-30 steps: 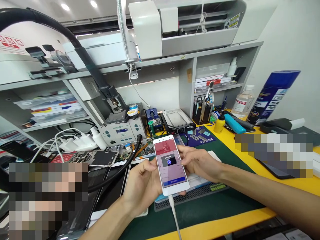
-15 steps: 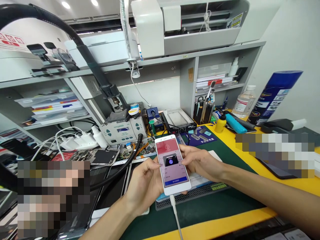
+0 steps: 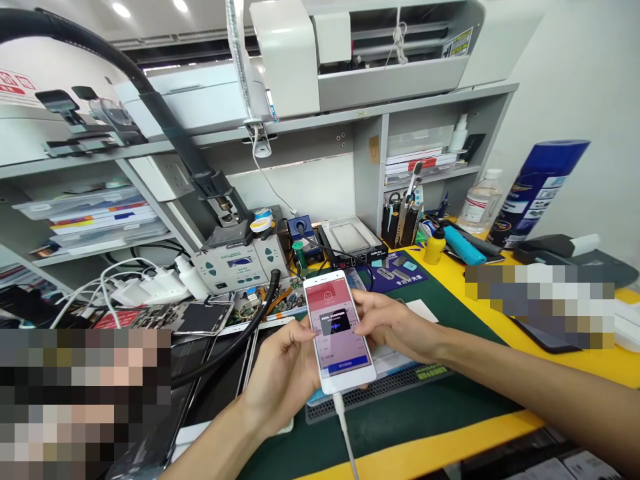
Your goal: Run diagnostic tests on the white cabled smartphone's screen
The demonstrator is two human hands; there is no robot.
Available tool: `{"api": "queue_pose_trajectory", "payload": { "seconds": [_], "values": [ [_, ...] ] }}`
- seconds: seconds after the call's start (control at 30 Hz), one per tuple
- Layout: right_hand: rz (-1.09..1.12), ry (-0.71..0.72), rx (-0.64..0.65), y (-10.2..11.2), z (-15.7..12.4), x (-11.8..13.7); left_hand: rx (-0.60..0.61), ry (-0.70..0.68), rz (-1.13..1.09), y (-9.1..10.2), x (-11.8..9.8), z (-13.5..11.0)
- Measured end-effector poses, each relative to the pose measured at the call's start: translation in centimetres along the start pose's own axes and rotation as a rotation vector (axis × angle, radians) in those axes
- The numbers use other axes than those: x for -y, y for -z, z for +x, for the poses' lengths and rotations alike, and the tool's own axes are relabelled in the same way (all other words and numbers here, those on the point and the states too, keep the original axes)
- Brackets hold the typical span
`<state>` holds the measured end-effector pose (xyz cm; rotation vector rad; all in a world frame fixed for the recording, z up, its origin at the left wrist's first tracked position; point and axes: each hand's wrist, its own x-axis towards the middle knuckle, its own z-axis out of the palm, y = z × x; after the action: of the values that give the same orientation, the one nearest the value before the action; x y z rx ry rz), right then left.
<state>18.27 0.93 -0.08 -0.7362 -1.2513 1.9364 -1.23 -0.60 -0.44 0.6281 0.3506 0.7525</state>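
Note:
A white smartphone (image 3: 345, 380) is held up in both hands, its screen lit red at the top with a dark pop-up box in the middle. My left hand (image 3: 287, 363) wraps round its left side, thumb at the edge. From the right, my right hand (image 3: 393, 327) grips the other side, with its thumb at the screen's right edge; the fingers behind the phone are mostly hidden. A white cable (image 3: 345, 427) is plugged into the phone's lower end. Beneath lie a dark perforated pad (image 3: 345, 408) and a green mat (image 3: 400, 423).
A grey soldering station (image 3: 235, 267) with a black hose (image 3: 250, 333) stands behind left. Circuit boards (image 3: 245, 307) lie nearby. At the back right are a pen holder (image 3: 400, 223), a yellow bottle (image 3: 435, 247) and a blue spray can (image 3: 537, 193). Shelves (image 3: 370, 160) line the back.
The pop-up on the phone screen has changed from a round blue icon to a wave-like pattern with text above. The view has shifted slightly; both hands keep their hold.

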Motion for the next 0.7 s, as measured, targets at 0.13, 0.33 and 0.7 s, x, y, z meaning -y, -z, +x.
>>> {"api": "queue_pose_trajectory", "payload": {
  "seconds": [0.13,0.33,0.7],
  "values": [
    [-0.006,0.002,-0.010,0.07,-0.02,-0.12,0.017,-0.006,0.005,-0.01,-0.02,0.12],
    [-0.005,-0.006,-0.018,-0.08,0.11,-0.09,0.005,-0.023,0.021,0.26,0.16,0.06],
    [-0.036,0.005,-0.012,0.01,0.04,-0.05,-0.048,-0.020,0.070,-0.02,0.19,0.08]
  ]
}}
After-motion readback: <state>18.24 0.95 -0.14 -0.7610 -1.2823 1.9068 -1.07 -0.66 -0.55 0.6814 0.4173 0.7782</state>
